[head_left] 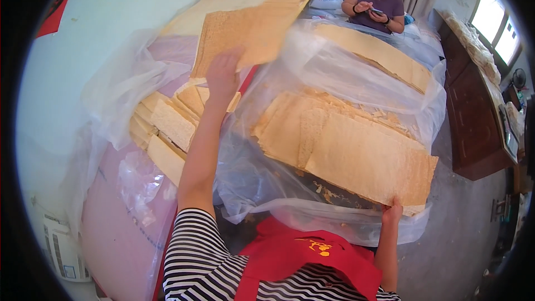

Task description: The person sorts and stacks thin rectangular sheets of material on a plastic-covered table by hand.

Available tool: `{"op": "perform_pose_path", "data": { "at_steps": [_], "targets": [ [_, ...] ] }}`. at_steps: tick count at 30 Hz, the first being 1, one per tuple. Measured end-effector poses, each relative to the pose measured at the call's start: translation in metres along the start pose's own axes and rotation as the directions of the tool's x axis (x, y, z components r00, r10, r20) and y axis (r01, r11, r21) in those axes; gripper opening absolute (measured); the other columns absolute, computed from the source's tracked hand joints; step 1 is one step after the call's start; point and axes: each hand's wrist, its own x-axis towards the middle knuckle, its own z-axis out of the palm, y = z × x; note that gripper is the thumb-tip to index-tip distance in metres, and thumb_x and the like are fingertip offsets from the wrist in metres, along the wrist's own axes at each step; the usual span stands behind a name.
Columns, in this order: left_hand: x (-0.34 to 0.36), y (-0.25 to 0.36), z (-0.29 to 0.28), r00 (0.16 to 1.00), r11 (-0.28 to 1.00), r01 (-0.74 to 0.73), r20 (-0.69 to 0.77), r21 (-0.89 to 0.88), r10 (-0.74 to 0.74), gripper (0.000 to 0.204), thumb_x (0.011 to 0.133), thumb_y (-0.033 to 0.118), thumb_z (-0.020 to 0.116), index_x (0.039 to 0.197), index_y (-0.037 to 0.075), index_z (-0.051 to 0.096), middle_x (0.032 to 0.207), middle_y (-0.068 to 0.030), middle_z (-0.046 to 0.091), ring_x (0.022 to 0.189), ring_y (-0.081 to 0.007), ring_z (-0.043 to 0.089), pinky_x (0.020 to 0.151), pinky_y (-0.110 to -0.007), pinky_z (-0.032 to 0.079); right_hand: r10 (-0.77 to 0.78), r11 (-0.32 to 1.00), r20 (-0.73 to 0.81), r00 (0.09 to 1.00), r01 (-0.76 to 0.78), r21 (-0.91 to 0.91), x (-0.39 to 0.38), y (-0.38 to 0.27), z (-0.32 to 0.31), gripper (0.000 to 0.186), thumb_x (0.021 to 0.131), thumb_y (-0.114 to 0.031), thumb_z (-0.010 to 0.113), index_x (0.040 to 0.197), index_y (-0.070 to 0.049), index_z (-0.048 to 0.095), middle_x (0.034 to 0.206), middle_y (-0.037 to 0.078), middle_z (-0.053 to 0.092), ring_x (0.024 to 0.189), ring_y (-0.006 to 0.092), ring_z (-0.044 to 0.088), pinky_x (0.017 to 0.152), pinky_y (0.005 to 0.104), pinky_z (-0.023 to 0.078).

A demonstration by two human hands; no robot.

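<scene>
Out to the far left, my left hand (224, 67) reaches over the near edge of a stack of tan sheets (239, 33). Its fingers are smeared, so I cannot tell whether they grip or only rest there. At the front right, my right hand (393, 209) pinches the near edge of a thin tan sheet (356, 159), close to its corner. This sheet lies on top of a wide, uneven pile of similar sheets (284, 125) with ragged edges. Below my left hand, several smaller folded tan pieces (173, 120) lie heaped beside my forearm.
Clear plastic sheeting (312, 67) wraps around the piles. Another tan stack (379, 53) lies beyond, partly under plastic. Crumbs and flakes (326, 192) are scattered below the middle pile. A person (376, 3) holding a phone is at the back. A dark wooden cabinet (473, 111) stands right.
</scene>
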Motion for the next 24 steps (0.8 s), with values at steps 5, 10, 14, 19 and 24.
{"op": "perform_pose_path", "data": {
  "at_steps": [5,10,14,19,24],
  "targets": [
    [-0.052,-0.003,0.050,0.973,0.997,0.063,0.218,0.051,-0.073,0.040,0.071,0.001,0.055,0.110,0.012,0.058,0.097,-0.0092,0.062,0.092,-0.0272,0.058,0.076,-0.037,0.048,0.013,1.000,0.046,0.999,-0.014,0.009,-0.002,0.005,0.001,0.020,0.090,-0.022,0.052,0.105,-0.010,0.054,0.095,0.003,0.061,0.082,0.0184,0.060,0.064,0.0344,0.050],
    [-0.046,0.041,0.038,0.955,0.987,0.135,0.277,-0.084,-0.107,0.039,0.074,0.004,0.054,0.112,0.013,0.057,0.094,-0.0089,0.063,0.087,-0.0276,0.059,0.073,-0.039,0.048,0.029,0.999,0.005,1.000,-0.028,-0.033,-0.011,0.000,0.001,0.021,0.091,-0.021,0.050,0.108,-0.009,0.054,0.097,0.003,0.061,0.082,0.0186,0.060,0.065,0.0347,0.050],
    [-0.006,0.073,-0.017,0.881,0.968,0.250,0.422,-0.034,-0.213,0.034,0.079,0.007,0.052,0.111,0.012,0.057,0.091,-0.0096,0.063,0.084,-0.0278,0.060,0.069,-0.040,0.049,0.035,0.999,0.018,0.999,-0.034,-0.022,-0.013,-0.002,0.000,0.022,0.091,-0.021,0.048,0.109,-0.009,0.053,0.100,0.003,0.061,0.084,0.0186,0.060,0.066,0.0346,0.049],
    [0.004,0.079,-0.035,0.821,0.982,0.122,0.542,0.142,-0.180,0.032,0.080,0.006,0.051,0.111,0.012,0.056,0.091,-0.0098,0.064,0.084,-0.0278,0.061,0.068,-0.040,0.048,0.032,0.999,0.028,0.999,-0.032,0.007,-0.016,-0.008,0.005,0.023,0.091,-0.019,0.048,0.110,-0.008,0.052,0.102,0.004,0.060,0.089,0.0195,0.060,0.067,0.0343,0.051],
    [-0.015,0.081,-0.012,0.984,0.978,0.077,0.142,0.196,-0.106,0.031,0.079,0.010,0.050,0.110,0.007,0.056,0.104,-0.0072,0.061,0.099,-0.0243,0.057,0.075,-0.041,0.047,-0.188,0.982,0.009,0.982,0.188,-0.029,-0.031,-0.029,0.016,0.030,0.088,-0.018,0.054,0.115,-0.005,0.049,0.106,0.007,0.058,0.091,0.0213,0.059,0.068,0.0345,0.052]
  ]
}}
